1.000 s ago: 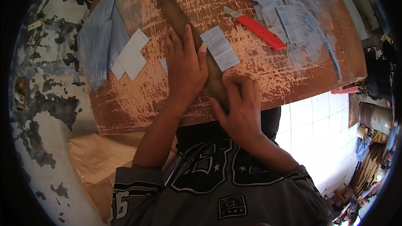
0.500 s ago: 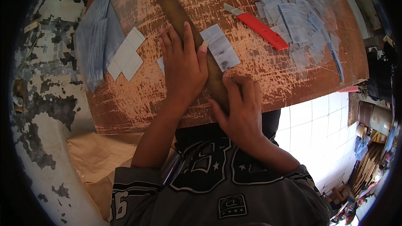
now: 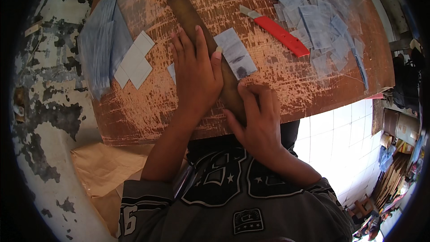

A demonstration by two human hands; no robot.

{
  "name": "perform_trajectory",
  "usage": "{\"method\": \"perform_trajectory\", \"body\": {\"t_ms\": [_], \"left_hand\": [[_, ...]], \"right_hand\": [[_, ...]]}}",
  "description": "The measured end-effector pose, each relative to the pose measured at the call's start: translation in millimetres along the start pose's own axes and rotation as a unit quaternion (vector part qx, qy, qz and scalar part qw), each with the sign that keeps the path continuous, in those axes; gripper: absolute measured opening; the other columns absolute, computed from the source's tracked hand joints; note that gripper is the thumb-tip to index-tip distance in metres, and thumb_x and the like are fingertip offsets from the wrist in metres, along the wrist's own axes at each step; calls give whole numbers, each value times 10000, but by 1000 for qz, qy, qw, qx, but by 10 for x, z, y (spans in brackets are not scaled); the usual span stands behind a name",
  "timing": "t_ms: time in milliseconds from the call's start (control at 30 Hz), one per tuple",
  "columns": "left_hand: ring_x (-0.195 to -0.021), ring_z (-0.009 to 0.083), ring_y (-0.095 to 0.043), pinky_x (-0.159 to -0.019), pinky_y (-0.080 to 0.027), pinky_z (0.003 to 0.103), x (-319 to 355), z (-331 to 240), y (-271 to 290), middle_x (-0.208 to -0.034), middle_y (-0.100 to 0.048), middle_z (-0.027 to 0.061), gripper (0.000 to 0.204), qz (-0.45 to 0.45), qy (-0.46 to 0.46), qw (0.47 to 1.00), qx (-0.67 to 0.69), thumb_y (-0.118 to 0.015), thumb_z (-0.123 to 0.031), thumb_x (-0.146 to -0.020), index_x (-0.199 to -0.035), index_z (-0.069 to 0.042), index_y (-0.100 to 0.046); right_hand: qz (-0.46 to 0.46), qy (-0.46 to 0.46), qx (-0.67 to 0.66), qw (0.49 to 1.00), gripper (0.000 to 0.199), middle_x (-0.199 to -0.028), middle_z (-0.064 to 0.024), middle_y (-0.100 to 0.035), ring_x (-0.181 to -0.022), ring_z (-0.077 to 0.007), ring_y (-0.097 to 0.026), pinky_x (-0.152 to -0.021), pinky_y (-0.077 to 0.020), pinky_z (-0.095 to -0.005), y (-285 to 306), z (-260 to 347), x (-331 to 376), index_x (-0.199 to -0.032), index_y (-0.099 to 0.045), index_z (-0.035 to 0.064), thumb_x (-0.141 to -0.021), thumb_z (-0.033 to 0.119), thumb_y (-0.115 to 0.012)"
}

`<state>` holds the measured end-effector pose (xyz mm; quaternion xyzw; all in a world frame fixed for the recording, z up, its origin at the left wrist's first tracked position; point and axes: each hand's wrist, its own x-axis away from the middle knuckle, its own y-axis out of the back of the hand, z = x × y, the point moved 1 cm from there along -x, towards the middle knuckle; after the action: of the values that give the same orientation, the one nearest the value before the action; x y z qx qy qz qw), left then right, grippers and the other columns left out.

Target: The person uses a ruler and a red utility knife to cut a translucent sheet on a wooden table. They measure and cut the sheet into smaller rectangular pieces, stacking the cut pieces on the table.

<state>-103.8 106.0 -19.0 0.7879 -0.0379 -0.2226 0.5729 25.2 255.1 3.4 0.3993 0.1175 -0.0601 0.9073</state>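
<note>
As the straightedge (image 3: 188,13) slants far-left to near-right, my spread left grip (image 3: 197,76) overlaps it, right grip (image 3: 260,111) pinching its near end.

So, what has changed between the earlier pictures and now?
No thing visibly moved; nothing was taken or let go. Darker patches now show on the plastic piece beside the dark strip, perhaps reflections. The left hand and right hand stay on the strip; the knife still lies to the right.
</note>
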Motion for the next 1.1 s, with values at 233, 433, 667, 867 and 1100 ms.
{"method": "perform_trajectory", "body": {"t_ms": [233, 433, 667, 867, 1100], "left_hand": [[-1641, 623, -141, -1340, -164, 670, -1, 1, 2, -1695, -254, 470, 699, 5, 0, 1000, -7, -460, -358, -1172, -1687, 91, -314], [-1644, 618, -137, -1341, -165, 671, 5, 6, -6, -1696, -253, 469, 696, 7, 0, 1000, -8, -453, -353, -1173, -1692, 87, -308], [-1645, 617, -136, -1343, -159, 667, -16, -16, 12, -1697, -245, 473, 689, 13, 1, 1000, -4, -446, -343, -1173, -1692, 88, -307], [-1638, 622, -156, -1340, -165, 669, 3, -20, 16, -1691, -249, 477, 681, 7, 1, 1000, -16, -461, -320, -1166, -1687, 92, -312], [-1633, 621, -174, -1339, -171, 669, -2, -21, -3, -1681, -253, 486, 682, -1, -8, 1000, -18, -471, -306, -1159, -1682, 102, -311]], "right_hand": [[-4, 7, -8, 1000, 644, -1260, -204, -576, -1132, -385, -588, -964, -501, -509, -1, -22, 2, -1435, -622, -68, -909, 230, -844], [-9, 11, -9, 1000, 618, -1254, -207, -575, -1131, -388, -593, -963, -505, -506, 4, -32, -4, -1410, -636, -62, -907, 229, -845], [-13, 10, -9, 1000, 611, -1258, -207, -574, -1139, -391, -595, -965, -509, -505, 7, -42, -7, -1402, -643, -61, -903, 225, -849], [-10, 14, -4, 1000, 630, -1252, -206, -573, -1136, -389, -598, -966, -509, -503, 0, -38, 7, -1422, -636, -65, -900, 215, -853], [-19, 17, -1, 1000, 641, -1241, -200, -573, -1106, -377, -592, -953, -511, -498, -9, -29, 7, -1435, -630, -67, -902, 212, -851]]}}
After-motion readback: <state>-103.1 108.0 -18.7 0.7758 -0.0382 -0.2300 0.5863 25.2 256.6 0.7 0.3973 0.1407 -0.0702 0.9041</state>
